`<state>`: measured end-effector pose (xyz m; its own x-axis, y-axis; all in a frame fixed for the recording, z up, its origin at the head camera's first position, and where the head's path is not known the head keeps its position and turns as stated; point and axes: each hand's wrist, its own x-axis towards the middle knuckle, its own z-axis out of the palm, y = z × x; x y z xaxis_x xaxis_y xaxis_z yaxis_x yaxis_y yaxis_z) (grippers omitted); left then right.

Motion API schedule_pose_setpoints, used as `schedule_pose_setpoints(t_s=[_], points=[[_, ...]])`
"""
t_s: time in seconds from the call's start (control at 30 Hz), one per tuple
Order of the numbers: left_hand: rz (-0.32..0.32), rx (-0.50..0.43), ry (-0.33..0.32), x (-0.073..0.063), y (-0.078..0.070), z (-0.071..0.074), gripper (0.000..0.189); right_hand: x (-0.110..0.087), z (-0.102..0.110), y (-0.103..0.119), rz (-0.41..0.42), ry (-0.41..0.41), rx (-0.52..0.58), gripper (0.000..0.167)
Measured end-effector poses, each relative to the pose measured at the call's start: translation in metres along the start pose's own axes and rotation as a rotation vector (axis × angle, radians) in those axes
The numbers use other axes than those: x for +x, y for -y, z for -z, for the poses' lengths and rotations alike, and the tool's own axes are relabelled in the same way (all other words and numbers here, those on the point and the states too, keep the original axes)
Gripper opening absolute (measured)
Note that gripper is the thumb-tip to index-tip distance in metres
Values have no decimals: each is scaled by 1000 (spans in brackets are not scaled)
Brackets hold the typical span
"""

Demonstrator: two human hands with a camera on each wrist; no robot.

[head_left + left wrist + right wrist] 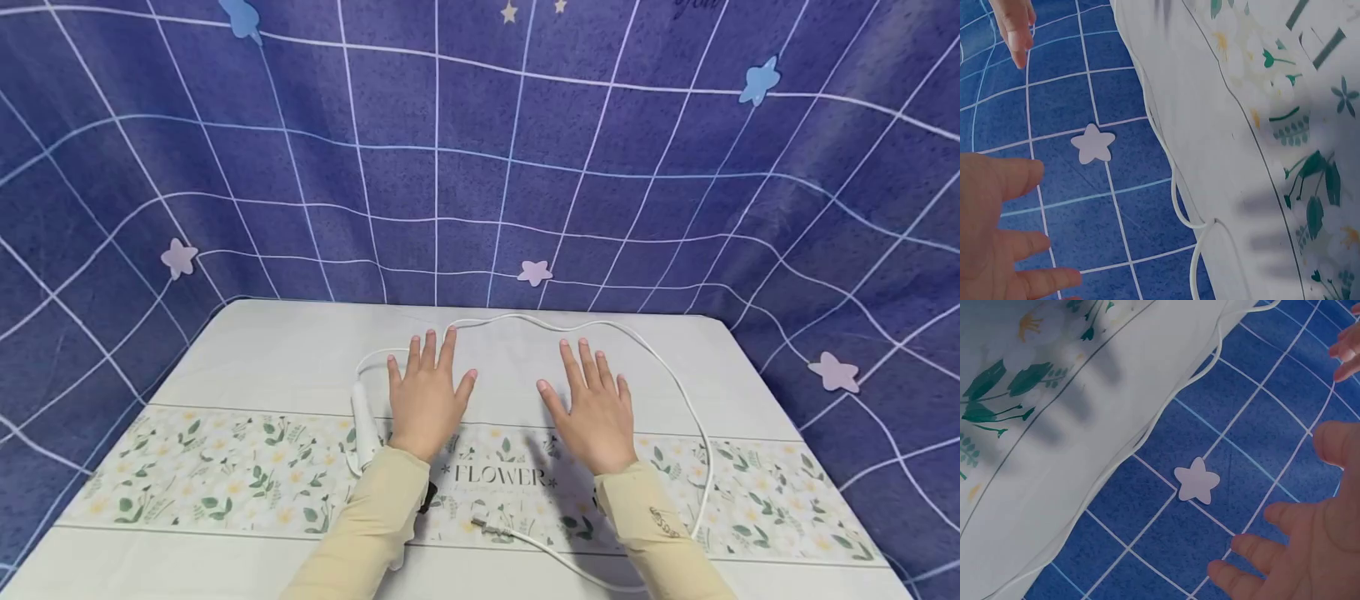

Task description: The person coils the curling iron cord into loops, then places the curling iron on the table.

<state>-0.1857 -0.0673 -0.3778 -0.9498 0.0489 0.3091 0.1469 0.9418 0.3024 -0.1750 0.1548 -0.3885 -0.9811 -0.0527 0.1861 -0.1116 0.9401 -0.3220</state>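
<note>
Both hands are held up over the table, palms down, fingers spread and holding nothing. My left hand [426, 407] is beside a white, wand-shaped corded device [364, 429], whose lower part is hidden behind the left sleeve. From the device a thin white cable [678, 387] loops along the table's far side and round the right. It ends in a plug with a metal tip [487, 527], lying between the forearms. My right hand [596, 421] hovers inside that loop. Spread fingers [1029, 245] show in the left wrist view, and others [1254, 553] in the right wrist view.
A white table cover [300, 350] has a floral band [247, 475] printed with the word FLOWER. Behind and along both sides hangs a blue curtain [480, 183] with a grid pattern and several stars. Shadows of the hands fall on the cover.
</note>
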Motion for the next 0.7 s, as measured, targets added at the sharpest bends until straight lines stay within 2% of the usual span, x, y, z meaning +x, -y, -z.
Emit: schedule_pose_setpoints(t_s=[0.17, 0.4, 0.6, 0.7], points=[[21, 5, 5, 0, 5, 5, 71, 0, 2, 2, 16, -23, 8, 72], [61, -20, -88, -2, 11, 10, 66, 0, 6, 3, 21, -43, 32, 72], [87, -36, -98, -5, 18, 14, 67, -1, 8, 3, 26, -49, 60, 72], [98, -45, -124, -8, 22, 17, 67, -1, 9, 2, 34, -58, 86, 72]])
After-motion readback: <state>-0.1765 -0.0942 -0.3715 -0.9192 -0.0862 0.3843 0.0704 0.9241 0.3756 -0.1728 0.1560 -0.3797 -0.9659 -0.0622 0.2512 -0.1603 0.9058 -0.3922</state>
